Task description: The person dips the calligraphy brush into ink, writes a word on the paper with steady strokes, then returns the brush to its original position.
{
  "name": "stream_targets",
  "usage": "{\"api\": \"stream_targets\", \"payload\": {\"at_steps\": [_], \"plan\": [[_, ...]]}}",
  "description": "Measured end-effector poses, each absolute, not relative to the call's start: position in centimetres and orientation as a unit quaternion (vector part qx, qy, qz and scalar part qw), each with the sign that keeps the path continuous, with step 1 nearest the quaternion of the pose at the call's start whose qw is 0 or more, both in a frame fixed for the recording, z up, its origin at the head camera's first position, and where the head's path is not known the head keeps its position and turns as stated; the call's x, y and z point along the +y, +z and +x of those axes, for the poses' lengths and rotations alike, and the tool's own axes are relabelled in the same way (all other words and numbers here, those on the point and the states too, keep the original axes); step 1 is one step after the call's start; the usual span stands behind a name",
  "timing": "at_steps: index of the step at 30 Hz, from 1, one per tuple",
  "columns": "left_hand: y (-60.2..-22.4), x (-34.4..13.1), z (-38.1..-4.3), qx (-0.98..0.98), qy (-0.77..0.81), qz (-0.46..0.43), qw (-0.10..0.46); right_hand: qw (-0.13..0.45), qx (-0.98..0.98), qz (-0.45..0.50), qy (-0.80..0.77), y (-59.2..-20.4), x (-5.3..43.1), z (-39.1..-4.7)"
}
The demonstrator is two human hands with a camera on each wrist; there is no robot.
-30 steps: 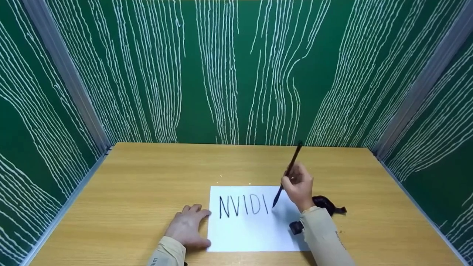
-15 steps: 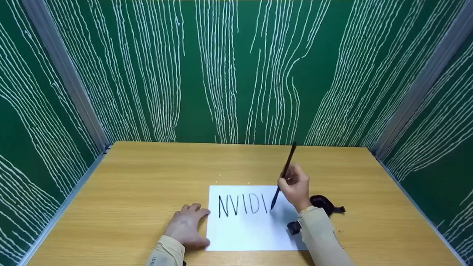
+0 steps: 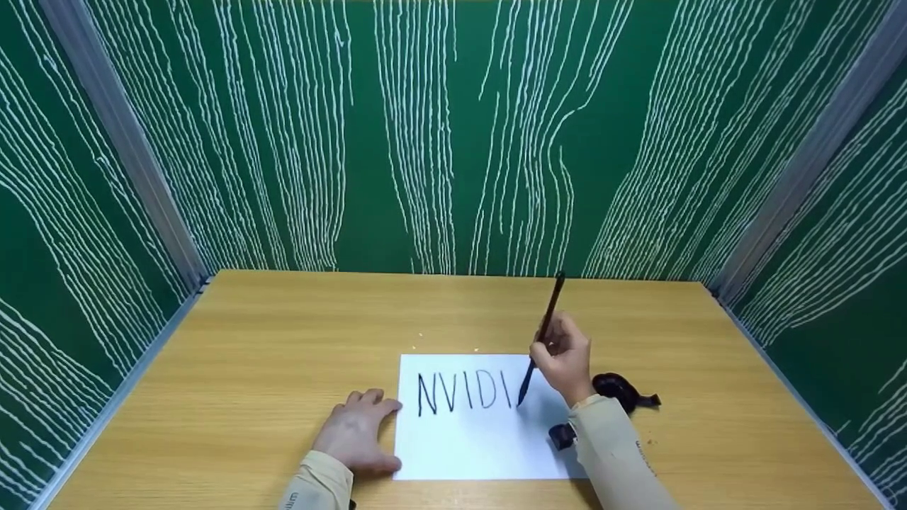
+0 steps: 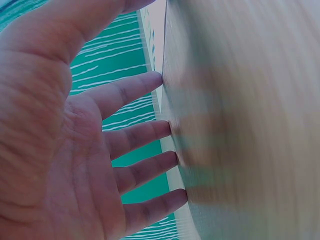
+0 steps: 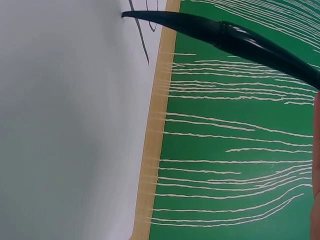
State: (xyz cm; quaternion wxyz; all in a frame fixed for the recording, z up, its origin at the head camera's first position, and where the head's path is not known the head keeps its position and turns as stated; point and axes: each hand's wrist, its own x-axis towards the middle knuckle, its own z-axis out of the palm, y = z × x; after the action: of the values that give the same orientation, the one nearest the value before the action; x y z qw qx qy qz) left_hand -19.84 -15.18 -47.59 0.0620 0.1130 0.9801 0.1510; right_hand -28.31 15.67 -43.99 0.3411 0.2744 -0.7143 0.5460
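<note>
My right hand (image 3: 567, 354) pinches a slim black calligraphy brush (image 3: 547, 322), its handle slanting up and away. In the right wrist view the dark tapered tip of the brush (image 5: 170, 19) is at the paper's surface, just right of the last stroke. Black letters reading "NVIDI" (image 3: 464, 392) run across the upper part of a white sheet of paper (image 3: 468, 450). At the sheet's left edge, my left hand (image 3: 358, 432) rests with fingers spread; the thumb and index finger reach the edge. The left wrist view shows straight fingers (image 4: 145, 135) with their tips on the table.
A rounded black object (image 3: 615, 389) with a short stub lies right of the paper, partly behind my right forearm. Beside that wrist is a small black block (image 3: 562, 436). Tiny pale bits dot the wooden table (image 3: 283, 319) behind the sheet. Green walls (image 3: 482, 142) with white lines enclose it.
The brush tip has shifted slightly down, toward the near side of the paper, beside the last stroke. My left hand stays in place, and the whole view has drifted a little.
</note>
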Motion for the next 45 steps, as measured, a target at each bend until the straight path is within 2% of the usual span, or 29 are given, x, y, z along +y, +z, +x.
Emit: {"api": "stream_targets", "payload": {"at_steps": [11,18,26,45], "plan": [[-47.54,-15.14,-19.85,0.979,0.154,0.113,0.065,0.334,-0.719,0.272,0.546,-44.11,15.70,-28.34],[-47.72,-15.35,-19.70,0.978,0.156,0.134,0.036,0.337,-0.702,0.283,0.560,-44.50,15.86,-28.88],[-47.62,-15.22,-19.80,0.979,0.154,0.128,0.042,0.342,-0.720,0.256,0.547,-44.40,15.94,-28.66],[-47.47,-15.18,-19.63,0.979,0.156,0.123,0.044,0.379,-0.722,0.238,0.528,-44.66,16.25,-29.15]]}}
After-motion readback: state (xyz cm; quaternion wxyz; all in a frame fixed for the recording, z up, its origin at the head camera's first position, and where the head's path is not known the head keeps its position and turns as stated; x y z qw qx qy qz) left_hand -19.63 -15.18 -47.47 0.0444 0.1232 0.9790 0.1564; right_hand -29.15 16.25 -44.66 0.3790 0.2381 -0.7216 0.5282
